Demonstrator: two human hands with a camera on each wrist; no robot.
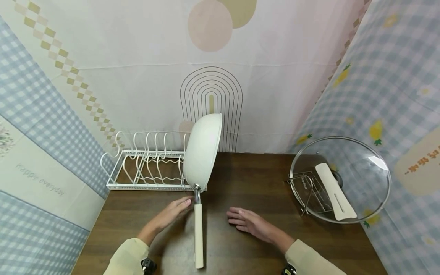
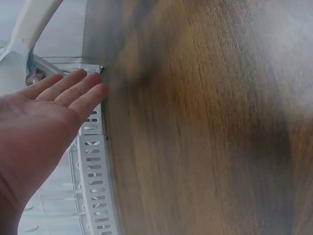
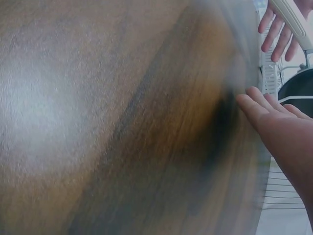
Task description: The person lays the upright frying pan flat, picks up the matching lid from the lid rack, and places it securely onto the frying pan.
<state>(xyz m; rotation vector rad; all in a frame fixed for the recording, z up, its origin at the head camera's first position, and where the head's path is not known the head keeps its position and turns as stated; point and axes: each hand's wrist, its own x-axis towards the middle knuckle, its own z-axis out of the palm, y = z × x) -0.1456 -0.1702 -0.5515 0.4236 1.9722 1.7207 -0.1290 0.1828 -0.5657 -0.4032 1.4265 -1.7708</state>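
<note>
A white frying pan [image 1: 203,151] stands on its side in the right end of a white wire rack [image 1: 148,187], its cream handle [image 1: 198,236] pointing toward me. Just left of the handle is my left hand [image 1: 172,214], fingers extended and palm turned inward; in the left wrist view that hand [image 2: 44,112] is flat and holds nothing. To the right of the handle, a gap away, my right hand [image 1: 252,223] hovers over the table with straight fingers and nothing in them. The right wrist view shows the pan's dark inside [image 3: 298,90] beyond my fingertips.
At the right, a large glass lid [image 1: 364,183] with a cream handle leans in a small dark wire stand [image 1: 309,191]. The brown wooden table [image 1: 254,175] meets a patterned cloth wall [image 1: 275,95] at the back. Several free slots of the rack lie left of the pan.
</note>
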